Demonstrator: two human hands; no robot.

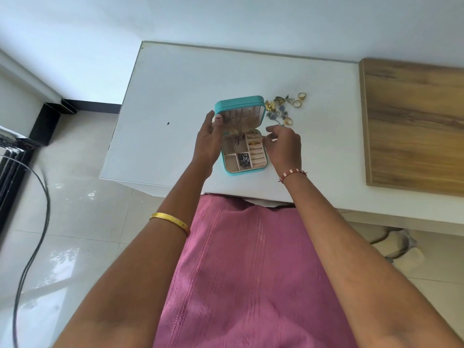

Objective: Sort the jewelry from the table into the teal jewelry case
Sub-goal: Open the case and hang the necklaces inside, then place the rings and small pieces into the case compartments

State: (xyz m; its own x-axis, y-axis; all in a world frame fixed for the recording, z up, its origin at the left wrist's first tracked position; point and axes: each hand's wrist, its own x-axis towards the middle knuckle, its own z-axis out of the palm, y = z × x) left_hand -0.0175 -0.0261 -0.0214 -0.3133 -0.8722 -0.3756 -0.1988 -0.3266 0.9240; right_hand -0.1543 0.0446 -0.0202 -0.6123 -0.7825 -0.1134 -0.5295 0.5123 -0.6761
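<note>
the teal jewelry case (227, 103) sits open on the desk (175, 96) between both hands. left hand (209, 141) grips its raised lid; right hand (283, 144) pinches at the case's right edge, contents unclear. loose jewelry (281, 109) lies just beyond the right hand.

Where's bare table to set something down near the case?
Free: the white table left of the teal case, and the strip between the loose jewelry and the wood board. Crowded: right of the case, where the jewelry lies by the right hand.
</note>
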